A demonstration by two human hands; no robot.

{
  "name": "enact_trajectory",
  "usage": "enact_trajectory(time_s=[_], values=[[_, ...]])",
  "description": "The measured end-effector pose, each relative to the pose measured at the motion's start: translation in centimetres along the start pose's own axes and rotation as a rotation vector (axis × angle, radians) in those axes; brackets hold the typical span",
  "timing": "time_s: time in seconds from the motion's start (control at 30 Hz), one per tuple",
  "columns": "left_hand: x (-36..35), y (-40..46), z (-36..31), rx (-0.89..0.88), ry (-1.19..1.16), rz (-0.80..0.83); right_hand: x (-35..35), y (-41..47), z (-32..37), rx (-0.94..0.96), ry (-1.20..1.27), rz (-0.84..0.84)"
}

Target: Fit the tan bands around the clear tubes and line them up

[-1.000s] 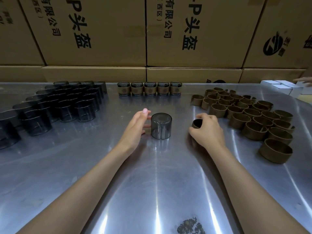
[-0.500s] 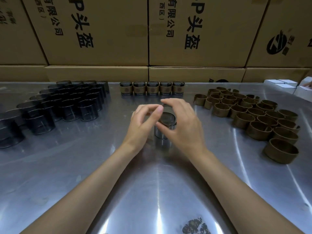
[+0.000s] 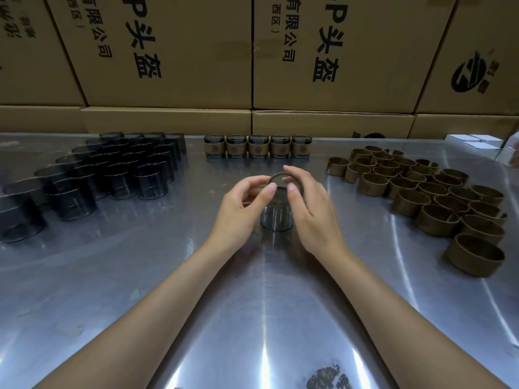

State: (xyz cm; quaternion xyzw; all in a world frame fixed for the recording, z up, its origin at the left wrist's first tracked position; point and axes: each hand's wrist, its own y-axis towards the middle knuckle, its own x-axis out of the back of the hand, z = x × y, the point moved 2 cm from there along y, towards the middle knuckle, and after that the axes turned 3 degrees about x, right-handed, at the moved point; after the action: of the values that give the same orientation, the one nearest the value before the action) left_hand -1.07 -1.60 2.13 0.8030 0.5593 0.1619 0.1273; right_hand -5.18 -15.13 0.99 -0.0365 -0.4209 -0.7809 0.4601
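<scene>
Head view, from left to right across a reflective steel table (image 3: 112, 276): a cluster of smoky clear cylindrical tubes (image 3: 106, 175) stands upright on the far left, packed in staggered rows, none of them wearing a band. Behind everything runs a wall of brown cardboard cartons (image 3: 168, 51) printed with black characters.

At the back centre, a straight row of five finished tubes (image 3: 258, 146), each with a tan band around its middle, stands side by side, touching or nearly so.

In front of that row, at mid-table, one smoky clear tube (image 3: 276, 220) stands upright between the two hands. A thin tan band (image 3: 276, 175) sits at the tube's top rim, its far edge raised and its near side hidden by fingers. The left hand (image 3: 238, 211) has thumb and forefinger curled in, pinching the band's left side. The right hand (image 3: 311, 209) arches over from the other side, fingers curled on the band's right and far edge.

To the right lies a loose spread of tan paper bands (image 3: 421, 192), standing on edge as open rings, many touching one another, the nearest one (image 3: 474, 258) slightly apart. At the far right edge sit small white boxes (image 3: 474, 141), partly cut off.
</scene>
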Motion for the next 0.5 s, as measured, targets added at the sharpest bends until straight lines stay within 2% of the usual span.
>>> enact_trajectory(time_s=[0.17, 0.37, 0.5], values=[[0.1, 0.1, 0.9, 0.033, 0.060, 0.003, -0.4, 0.0, -0.8, -0.062, 0.075, 0.070], [0.1, 0.2, 1.7, 0.211, 0.055, 0.149, -0.7, -0.1, -1.1, -0.130, 0.149, 0.104], [0.3, 0.3, 1.5, 0.181, 0.128, 0.270, -0.7, 0.0, -1.1, -0.174, 0.161, 0.119]])
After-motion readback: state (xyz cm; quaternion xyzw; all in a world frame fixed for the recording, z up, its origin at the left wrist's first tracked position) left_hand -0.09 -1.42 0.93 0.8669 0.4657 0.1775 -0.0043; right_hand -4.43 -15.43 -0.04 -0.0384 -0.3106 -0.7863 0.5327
